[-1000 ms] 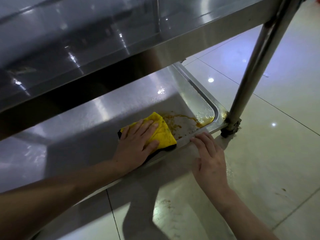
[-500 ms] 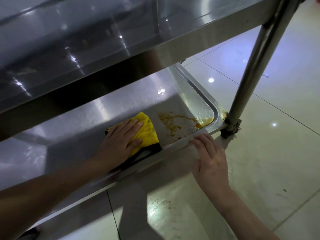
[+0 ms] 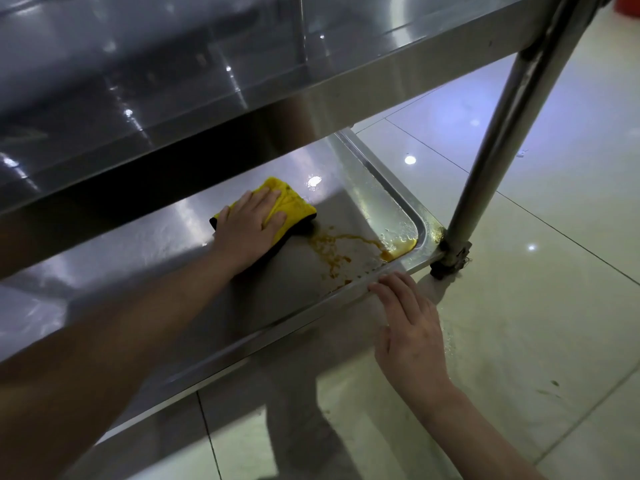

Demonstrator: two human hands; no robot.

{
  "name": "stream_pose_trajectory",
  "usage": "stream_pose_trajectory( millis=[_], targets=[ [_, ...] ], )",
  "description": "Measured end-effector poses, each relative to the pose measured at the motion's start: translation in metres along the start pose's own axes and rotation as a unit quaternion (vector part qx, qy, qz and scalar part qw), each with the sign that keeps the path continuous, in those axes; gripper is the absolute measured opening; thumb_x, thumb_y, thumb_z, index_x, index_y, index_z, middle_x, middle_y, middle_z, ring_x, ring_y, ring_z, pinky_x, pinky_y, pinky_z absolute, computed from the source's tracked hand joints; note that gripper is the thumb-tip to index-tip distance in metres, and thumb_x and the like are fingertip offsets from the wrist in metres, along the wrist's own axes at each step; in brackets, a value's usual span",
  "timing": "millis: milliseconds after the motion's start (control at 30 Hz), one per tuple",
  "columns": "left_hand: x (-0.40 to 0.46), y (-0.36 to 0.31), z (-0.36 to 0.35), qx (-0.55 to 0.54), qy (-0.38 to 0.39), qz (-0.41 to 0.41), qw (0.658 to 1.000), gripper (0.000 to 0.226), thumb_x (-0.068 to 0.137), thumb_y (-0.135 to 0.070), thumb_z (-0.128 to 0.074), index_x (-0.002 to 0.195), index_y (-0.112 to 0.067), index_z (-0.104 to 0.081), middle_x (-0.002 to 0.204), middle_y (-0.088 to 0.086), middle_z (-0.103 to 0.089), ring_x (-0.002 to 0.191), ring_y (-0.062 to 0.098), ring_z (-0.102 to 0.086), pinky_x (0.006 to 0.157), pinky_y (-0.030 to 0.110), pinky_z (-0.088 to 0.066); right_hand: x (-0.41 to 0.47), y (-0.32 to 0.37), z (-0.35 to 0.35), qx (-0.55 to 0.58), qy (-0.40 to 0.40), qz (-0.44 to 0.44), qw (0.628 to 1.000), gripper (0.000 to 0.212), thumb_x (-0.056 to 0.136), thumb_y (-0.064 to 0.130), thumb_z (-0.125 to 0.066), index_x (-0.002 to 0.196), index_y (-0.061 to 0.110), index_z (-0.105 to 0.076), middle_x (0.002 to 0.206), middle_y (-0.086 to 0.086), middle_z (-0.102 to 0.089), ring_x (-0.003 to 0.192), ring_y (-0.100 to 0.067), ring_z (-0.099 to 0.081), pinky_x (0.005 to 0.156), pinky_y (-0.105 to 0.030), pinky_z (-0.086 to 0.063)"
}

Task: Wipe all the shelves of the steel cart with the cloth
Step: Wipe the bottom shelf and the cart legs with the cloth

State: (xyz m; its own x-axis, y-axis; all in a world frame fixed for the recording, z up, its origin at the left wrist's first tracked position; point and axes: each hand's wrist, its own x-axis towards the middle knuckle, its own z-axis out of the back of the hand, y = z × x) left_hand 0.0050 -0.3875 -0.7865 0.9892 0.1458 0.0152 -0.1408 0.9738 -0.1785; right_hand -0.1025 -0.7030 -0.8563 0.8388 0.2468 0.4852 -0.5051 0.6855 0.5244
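Head view: left hand (image 3: 247,230) flat, fingers straight, pressing yellow cloth (image 3: 289,207) onto lower shelf (image 3: 145,244) of steel cart (image 3: 398,64), cloth lying just left of orange-brown spill (image 3: 332,245) trailing into shelf's near right corner. Right hand (image 3: 412,327) relaxed and holding nothing, straight fingertips (image 3: 379,289) touching shelf's front rim (image 3: 263,327), near cart leg (image 3: 495,140) standing on tiled floor (image 3: 536,306). Upper shelf (image 3: 156,74) overhanging cloth, reflecting ceiling lights.

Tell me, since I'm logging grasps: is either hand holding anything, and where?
Nothing is gripped: left hand presses flat on the yellow cloth; right hand fingers rest on the shelf rim.
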Motion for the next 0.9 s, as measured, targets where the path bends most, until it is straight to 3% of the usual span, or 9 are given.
stream_pose_trajectory(
  millis=[167, 567, 900],
  targets=[
    [-0.003, -0.006, -0.004, 0.014, -0.007, -0.008, 1.000, 0.065, 0.098, -0.066, -0.018, 0.158, -0.040, -0.026, 0.166, -0.011, -0.023, 0.154, 0.020, -0.018, 0.120, 0.055, -0.018, 0.000, 0.000, 0.000, 0.009, -0.007, -0.004, 1.000, 0.072, 0.064, -0.016, -0.056, 0.132, 0.005, -0.067, 0.144, -0.011, -0.059, 0.146, -0.030, -0.047, 0.108, -0.050, -0.047],
    [-0.084, -0.059, -0.012, 0.028, 0.038, -0.123, 0.991, 0.067, 0.095, -0.070, -0.013, 0.157, -0.045, -0.021, 0.166, -0.015, -0.020, 0.154, 0.017, -0.014, 0.122, 0.048, -0.014, 0.000, 0.004, 0.004, 0.006, 0.010, -0.006, 1.000, 0.078, 0.061, -0.016, -0.059, 0.136, 0.007, -0.066, 0.144, -0.009, -0.059, 0.145, -0.028, -0.048, 0.104, -0.048, -0.048],
    [-0.088, -0.062, -0.012, 0.036, 0.040, -0.122, 0.991, 0.066, 0.096, -0.071, -0.008, 0.158, -0.047, -0.015, 0.167, -0.020, -0.014, 0.154, 0.014, -0.011, 0.122, 0.048, -0.013, 0.002, 0.006, 0.007, -0.003, 0.017, -0.004, 1.000, 0.070, 0.070, 0.001, -0.048, 0.137, 0.006, -0.065, 0.144, -0.011, -0.060, 0.145, -0.030, -0.048, 0.105, -0.049, -0.048]
  ],
)
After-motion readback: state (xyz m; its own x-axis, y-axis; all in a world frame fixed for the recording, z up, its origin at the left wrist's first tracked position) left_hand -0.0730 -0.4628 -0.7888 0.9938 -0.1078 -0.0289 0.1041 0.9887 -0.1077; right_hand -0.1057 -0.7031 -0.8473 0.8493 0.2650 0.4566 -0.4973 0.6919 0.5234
